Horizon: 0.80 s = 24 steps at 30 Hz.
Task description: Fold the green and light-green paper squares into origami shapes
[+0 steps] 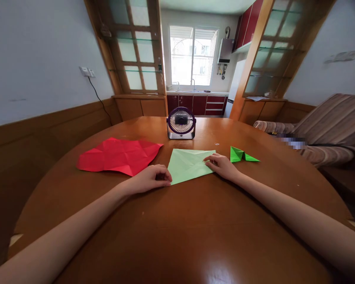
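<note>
Pale green folded paper triangle (187, 165) lies flat mid-table, just near of the small purple desk fan (181, 123). Left hand (152, 178), fingers curled, pinches/presses its near-left corner; right hand (221, 165), fingers flat, pins its right corner, not closed round it. Risks: glossy round wooden table (177, 236) is slick, so uneven pressure could let the sheet slide & skew the crease; fan airflow, if on (can't tell), may lift the free far edge. Crumpled red paper sheet (120, 156) left, small bright green folded piece (242, 156) right.
</note>
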Motion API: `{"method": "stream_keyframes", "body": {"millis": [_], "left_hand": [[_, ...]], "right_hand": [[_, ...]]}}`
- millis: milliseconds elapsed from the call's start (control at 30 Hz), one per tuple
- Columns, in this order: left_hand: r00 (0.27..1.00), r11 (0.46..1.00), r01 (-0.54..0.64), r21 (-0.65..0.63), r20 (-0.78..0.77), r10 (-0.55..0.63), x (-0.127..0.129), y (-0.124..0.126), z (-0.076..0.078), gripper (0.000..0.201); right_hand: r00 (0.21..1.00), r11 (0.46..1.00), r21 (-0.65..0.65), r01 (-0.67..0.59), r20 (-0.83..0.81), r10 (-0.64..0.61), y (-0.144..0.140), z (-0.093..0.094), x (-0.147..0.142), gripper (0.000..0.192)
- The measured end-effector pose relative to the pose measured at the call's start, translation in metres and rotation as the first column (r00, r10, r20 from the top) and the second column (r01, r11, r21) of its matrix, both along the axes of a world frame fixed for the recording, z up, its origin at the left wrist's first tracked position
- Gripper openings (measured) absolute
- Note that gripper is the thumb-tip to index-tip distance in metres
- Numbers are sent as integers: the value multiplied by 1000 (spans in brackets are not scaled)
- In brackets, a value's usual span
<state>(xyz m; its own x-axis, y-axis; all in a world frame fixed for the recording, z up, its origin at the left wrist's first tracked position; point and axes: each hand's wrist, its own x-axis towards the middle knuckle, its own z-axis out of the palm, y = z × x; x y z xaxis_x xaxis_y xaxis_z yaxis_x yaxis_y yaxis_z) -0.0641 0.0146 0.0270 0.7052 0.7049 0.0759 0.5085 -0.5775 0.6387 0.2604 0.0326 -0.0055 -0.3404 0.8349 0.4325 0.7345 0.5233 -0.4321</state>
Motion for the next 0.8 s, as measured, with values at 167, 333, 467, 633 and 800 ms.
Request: {"method": "stream_keyframes", "body": {"millis": [167, 333, 467, 633, 800], "left_hand": [[994, 982, 105, 157, -51, -98, 0, -3, 1, 27], [981, 950, 186, 252, -99, -166, 3, -11, 9, 24], [971, 937, 226, 268, -137, -195, 4, -15, 10, 27], [943, 863, 283, 419, -285, -171, 11, -19, 8, 35], [917, 773, 328, 543, -380, -123, 20, -23, 1, 42]], "right_hand": [[1000, 1000, 5, -22, -4, 22, 0, 0, -1, 23], [1000, 999, 28, -21, 23, 20, 0, -1, -1, 23], [1000, 1000, 29, -8, 29, 7, 0, -1, -2, 23], [999, 1000, 23, 9, 44, -10, -1, 0, -3, 24], [999, 1000, 17, 6, 52, -6, 0, 0, -2, 24]]}}
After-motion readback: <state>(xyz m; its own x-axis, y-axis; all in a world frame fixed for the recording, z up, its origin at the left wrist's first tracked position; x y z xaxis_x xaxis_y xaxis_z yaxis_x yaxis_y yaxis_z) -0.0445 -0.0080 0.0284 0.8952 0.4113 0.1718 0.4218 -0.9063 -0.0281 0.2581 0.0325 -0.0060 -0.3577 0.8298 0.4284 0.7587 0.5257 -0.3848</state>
